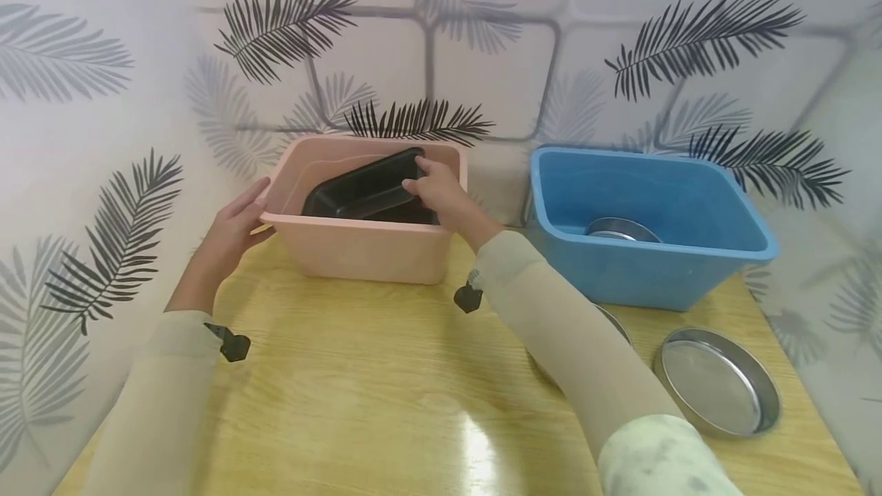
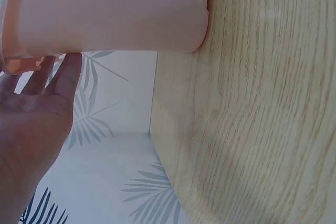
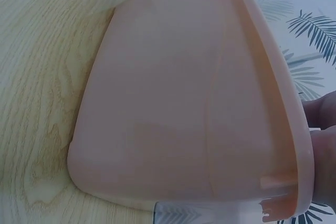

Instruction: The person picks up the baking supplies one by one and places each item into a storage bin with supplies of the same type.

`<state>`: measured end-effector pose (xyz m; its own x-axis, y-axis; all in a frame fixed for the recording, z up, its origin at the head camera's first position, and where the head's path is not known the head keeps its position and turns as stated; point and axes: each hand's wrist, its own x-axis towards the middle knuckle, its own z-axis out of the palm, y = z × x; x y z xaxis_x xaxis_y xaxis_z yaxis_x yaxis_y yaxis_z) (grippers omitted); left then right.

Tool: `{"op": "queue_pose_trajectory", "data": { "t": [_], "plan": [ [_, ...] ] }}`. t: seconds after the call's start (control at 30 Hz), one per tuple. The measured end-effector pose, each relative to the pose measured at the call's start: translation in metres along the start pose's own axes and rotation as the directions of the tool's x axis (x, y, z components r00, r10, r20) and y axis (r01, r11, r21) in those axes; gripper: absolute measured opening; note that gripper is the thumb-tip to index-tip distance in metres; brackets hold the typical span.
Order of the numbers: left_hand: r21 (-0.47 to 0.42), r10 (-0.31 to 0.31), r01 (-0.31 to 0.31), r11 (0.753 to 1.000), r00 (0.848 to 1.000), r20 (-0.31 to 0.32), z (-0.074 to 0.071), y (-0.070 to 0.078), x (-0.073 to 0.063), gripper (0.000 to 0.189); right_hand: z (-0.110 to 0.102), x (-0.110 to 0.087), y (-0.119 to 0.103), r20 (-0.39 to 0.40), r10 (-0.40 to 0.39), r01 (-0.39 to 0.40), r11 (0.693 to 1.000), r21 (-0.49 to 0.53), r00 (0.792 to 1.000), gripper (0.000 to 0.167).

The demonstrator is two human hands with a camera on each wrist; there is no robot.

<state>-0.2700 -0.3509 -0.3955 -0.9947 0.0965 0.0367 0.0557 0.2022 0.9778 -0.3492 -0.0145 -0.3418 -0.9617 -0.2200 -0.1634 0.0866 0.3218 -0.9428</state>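
A pink plastic bin (image 1: 365, 251) stands at the back left of the wooden table. Inside it a black loaf pan (image 1: 372, 186) lies tilted, its right end raised; more dark surface shows beneath, too hidden to tell apart. My right hand (image 1: 444, 194) reaches over the bin's right front rim and pinches the pan's right end between thumb and fingers. At the bin's left end, my left hand (image 1: 237, 224) touches the rim with fairly straight fingers. In the left wrist view, those fingers (image 2: 65, 77) reach up under the rim. The right wrist view shows mostly the bin's outer wall (image 3: 173, 98).
To the right, a blue bin (image 1: 648, 266) has a round metal pan (image 1: 622, 229) inside. Another round metal pan (image 1: 717, 381) lies on the table (image 1: 358, 381) in front of it. A further round metal one (image 1: 613, 324) is partly hidden behind my right sleeve. A leaf-patterned wall surrounds the table.
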Motion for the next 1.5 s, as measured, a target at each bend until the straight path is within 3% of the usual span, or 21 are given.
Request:
{"op": "queue_pose_trajectory", "data": {
  "t": [0.33,0.6,0.77,1.03,1.27,1.5],
  "plan": [
    [0.007,-0.020,0.020,1.000,1.000,-0.006,0.000,0.000,0.001,0.063,0.000,-0.001,-0.002,0.018,0.067,-0.066,0.996,-0.064,0.998,0.066],
    [0.014,-0.007,0.007,1.000,1.000,-0.003,0.001,0.001,0.001,0.066,-0.002,-0.003,-0.003,0.006,0.054,-0.053,0.992,-0.119,0.999,0.067],
    [0.013,-0.010,0.010,1.000,1.000,-0.005,0.002,0.002,0.001,0.066,-0.002,-0.009,-0.006,0.047,0.016,-0.010,0.992,-0.125,0.999,0.066],
    [0.005,-0.013,0.013,1.000,1.000,-0.019,0.002,0.001,0.002,0.064,0.002,-0.019,-0.008,0.148,-0.135,0.151,0.983,-0.103,0.980,0.067],
    [0.000,0.010,-0.010,1.000,0.999,-0.033,0.003,-0.001,0.004,0.062,0.001,-0.022,-0.005,0.158,-0.174,0.193,0.974,-0.115,0.972,0.072],
    [0.052,0.025,-0.021,0.998,0.996,-0.086,0.003,0.001,0.002,0.061,-0.007,-0.031,-0.004,0.137,-0.246,0.261,0.960,-0.104,0.960,0.073]
  ]
}}
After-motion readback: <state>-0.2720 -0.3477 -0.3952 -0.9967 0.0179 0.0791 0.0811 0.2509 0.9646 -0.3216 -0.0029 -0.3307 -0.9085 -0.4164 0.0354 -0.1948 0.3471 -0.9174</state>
